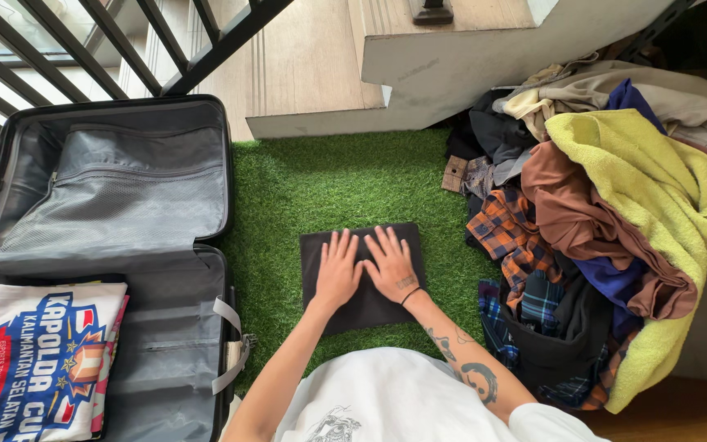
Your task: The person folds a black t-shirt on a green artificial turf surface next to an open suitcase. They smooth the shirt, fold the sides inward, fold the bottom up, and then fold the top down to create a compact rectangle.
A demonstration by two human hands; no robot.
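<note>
A folded dark grey garment (pixel 322 245) lies flat on the green artificial turf (pixel 329 176) in front of me. My left hand (pixel 338 271) presses palm-down on its middle, fingers spread. Beside it, my right hand (pixel 390 265) lies flat on the same garment, its fingers also apart and a thin dark band at the wrist. Neither hand grips anything.
An open black suitcase (pixel 104 245) lies at the left, with a folded white printed shirt (pixel 38 360) in its near half. At the right sits a pile of loose clothes (pixel 591 237), topped by a yellow-green towel (pixel 656 188). Behind the turf are a concrete step (pixel 452 69) and black railing (pixel 83 41).
</note>
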